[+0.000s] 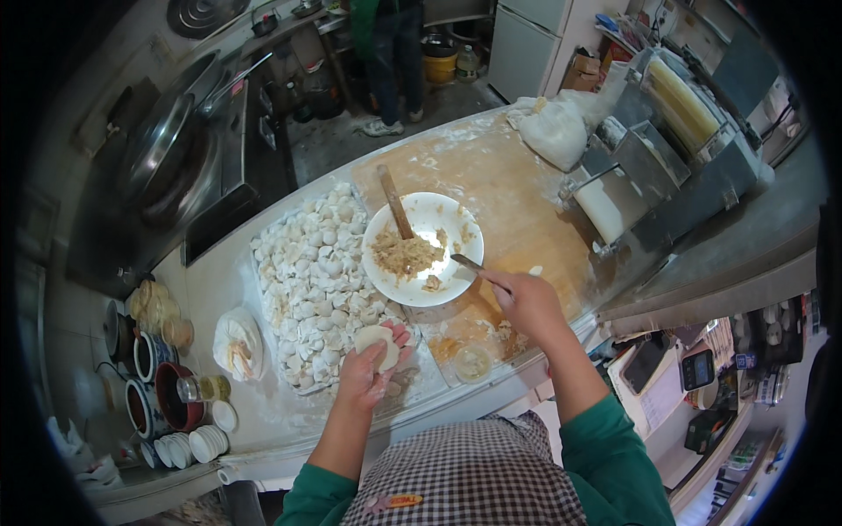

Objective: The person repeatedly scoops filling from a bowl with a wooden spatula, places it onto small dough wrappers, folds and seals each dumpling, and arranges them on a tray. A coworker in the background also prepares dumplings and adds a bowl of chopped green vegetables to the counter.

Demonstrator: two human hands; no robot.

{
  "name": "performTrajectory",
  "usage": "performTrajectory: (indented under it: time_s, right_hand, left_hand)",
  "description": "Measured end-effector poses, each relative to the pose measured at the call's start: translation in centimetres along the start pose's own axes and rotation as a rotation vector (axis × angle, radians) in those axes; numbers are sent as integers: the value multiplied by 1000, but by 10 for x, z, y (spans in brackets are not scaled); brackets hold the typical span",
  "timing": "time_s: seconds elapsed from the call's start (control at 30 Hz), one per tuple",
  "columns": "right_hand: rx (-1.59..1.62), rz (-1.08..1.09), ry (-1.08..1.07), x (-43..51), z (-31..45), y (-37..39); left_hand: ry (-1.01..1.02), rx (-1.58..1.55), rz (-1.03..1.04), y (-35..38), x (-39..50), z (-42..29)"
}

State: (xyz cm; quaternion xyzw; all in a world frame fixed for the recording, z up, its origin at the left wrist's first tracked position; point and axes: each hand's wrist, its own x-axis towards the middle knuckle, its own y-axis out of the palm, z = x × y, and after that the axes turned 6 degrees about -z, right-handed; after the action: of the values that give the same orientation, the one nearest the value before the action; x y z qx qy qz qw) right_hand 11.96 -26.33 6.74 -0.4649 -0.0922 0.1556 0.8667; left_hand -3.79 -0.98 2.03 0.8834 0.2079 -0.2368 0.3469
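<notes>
My left hand (366,376) holds a round, flat dough wrapper (380,347) across its palm and fingers, near the front edge of the table. In my right hand (528,304) is a thin flat spatula (466,262), its tip over the right side of a white bowl (423,301). Minced filling (400,256) lies in the left part of the bowl, with smears along the inner wall. A wooden stick (395,200) stands tilted in it. Many floured dumplings (322,263) cover the area left of the bowl.
A dough machine (684,164) and a flour-filled bag (556,131) stand at the right. A small clear dish (473,363) sits by the front edge. Stacked white dishes (207,444), jars and a tied plastic bag (238,345) are at left. A person (393,62) stands beyond the table.
</notes>
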Motion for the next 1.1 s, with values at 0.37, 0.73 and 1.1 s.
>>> performTrajectory:
  time_s: [0.37,0.73,1.1]
  right_hand:
    - [-703,313,-279,104,40,26]
    - [-361,284,-370,148,14,-46]
    - [19,257,-159,179,-43,-45]
  left_hand:
    - [-107,-209,-73,-11,21,3]
    - [-45,-201,-122,-28,15,7]
    - [-91,-213,-204,-20,9,6]
